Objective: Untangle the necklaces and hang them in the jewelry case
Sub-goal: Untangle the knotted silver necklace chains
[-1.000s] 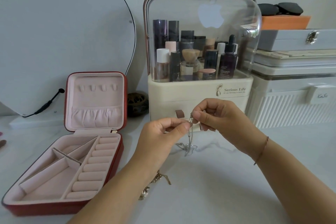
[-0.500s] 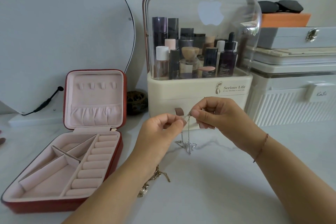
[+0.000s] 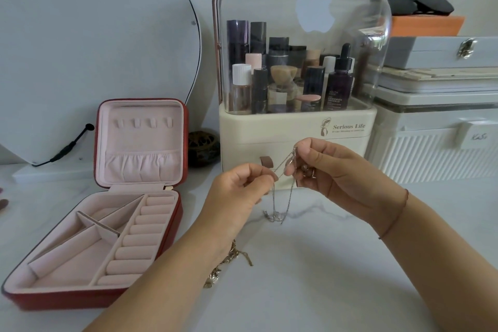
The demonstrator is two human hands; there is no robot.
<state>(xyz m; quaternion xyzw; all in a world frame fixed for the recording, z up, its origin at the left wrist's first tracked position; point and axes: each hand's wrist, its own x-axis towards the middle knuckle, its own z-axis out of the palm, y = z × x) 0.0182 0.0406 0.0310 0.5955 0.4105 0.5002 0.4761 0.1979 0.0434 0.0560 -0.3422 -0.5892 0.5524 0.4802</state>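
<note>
Silver chain [image 3: 281, 197] is pinched at two spots above the white counter [image 3: 336, 264]. The left hand [image 3: 237, 191] is closed in a grip on one strand between thumb and forefinger, at the fingertips [image 3: 270, 178]. The right hand [image 3: 331, 167] is closed on the chain a little higher and to the right, and a short taut length is stretched between the two grips. Below the hands, two strands are hung down, and their tangled lower end is rested on the counter just beneath the left fingertips. A gold necklace [image 3: 229, 261] is laid in a heap on the counter, partly hidden under the left forearm, apart from both grips.

The red jewelry case [image 3: 97, 296] is stood open to the left of the hands, well apart from the chain; its lid is raised upright, and four small hooks [image 3: 144, 122] are seen in a row inside it. A cream cosmetics organizer [image 3: 293, 127] with a clear cover is placed directly behind the hands.
</note>
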